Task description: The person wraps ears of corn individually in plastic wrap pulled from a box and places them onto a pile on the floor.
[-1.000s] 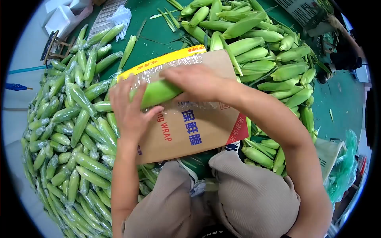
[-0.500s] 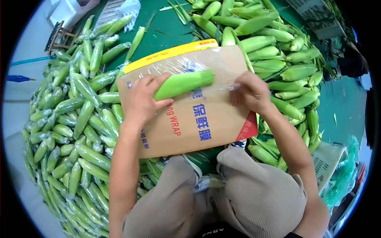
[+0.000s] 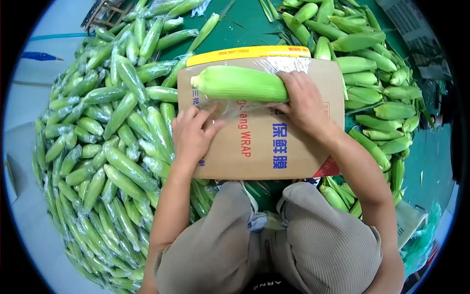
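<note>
A green ear of corn in its husk (image 3: 240, 83) lies across clear plastic wrap (image 3: 289, 63) on top of a cardboard box (image 3: 308, 147). Around the corn's right end, my right hand (image 3: 303, 100) is closed, thumb below and fingers above. My left hand (image 3: 193, 133) is over the box's left side, below the corn's pale cut end. Its fingertips are smeared by motion beside the near edge of the film; whether they pinch it is unclear. A yellow printed strip (image 3: 245, 55) runs along the box's far edge.
Film-wrapped corn ears (image 3: 112, 166) are heaped at the left. Unwrapped corn (image 3: 377, 93) is piled at the right on a green surface (image 3: 433, 161). A pale crate (image 3: 410, 220) and green plastic bag (image 3: 426, 240) are at lower right. My knees (image 3: 318, 220) sit below the box.
The corn now lies flatter, its cut end pointing left. My left hand has let go of it and moved down; my right hand has come in and gripped its right end. The camera view has shifted.
</note>
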Tool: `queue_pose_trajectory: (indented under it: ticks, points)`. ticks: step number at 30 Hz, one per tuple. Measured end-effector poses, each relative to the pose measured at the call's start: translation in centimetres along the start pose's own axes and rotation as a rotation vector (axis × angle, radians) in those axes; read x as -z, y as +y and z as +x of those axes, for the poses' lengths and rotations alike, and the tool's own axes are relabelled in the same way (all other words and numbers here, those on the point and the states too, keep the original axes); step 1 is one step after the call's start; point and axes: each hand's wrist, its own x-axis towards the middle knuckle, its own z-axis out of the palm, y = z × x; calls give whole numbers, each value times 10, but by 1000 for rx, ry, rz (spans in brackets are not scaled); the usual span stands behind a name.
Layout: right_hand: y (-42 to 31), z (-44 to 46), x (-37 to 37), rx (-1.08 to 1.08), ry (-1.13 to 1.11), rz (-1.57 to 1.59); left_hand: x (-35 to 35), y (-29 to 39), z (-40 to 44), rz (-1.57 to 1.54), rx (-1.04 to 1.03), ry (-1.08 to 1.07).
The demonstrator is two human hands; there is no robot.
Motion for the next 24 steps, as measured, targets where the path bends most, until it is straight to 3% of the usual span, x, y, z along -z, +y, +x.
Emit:
queue_pose_trajectory:
  ticks: [2,3,6,7,10,15,19,23,24]
  points:
    - [-5,-4,10,-48,-31,-58,-18,-13,5,-45,44,109]
    - [-5,-6,17,-87,-76,-105,-23,-16,7,-40,-20,329]
    - [4,-15,35,-52,-218,-169,-11,-14,-11,-527,639,316]
    - [4,-18,40,-34,-252,-163,-7,-15,-20,-654,641,333]
    - [3,-21,37,-28,-240,-114,5,0,-26,-211,9,288]
    - [3,-26,26,-6,-165,-110,-4,-2,10,-176,23,1]
    - [0,-29,25,-68,-99,-130,-10,3,19,-94,-89,59]
    - [1,-25,35,-77,-165,-159,-31,-9,1,-43,97,205]
    - [2,-22,38,-55,-197,-154,-30,-7,-7,-246,151,277]
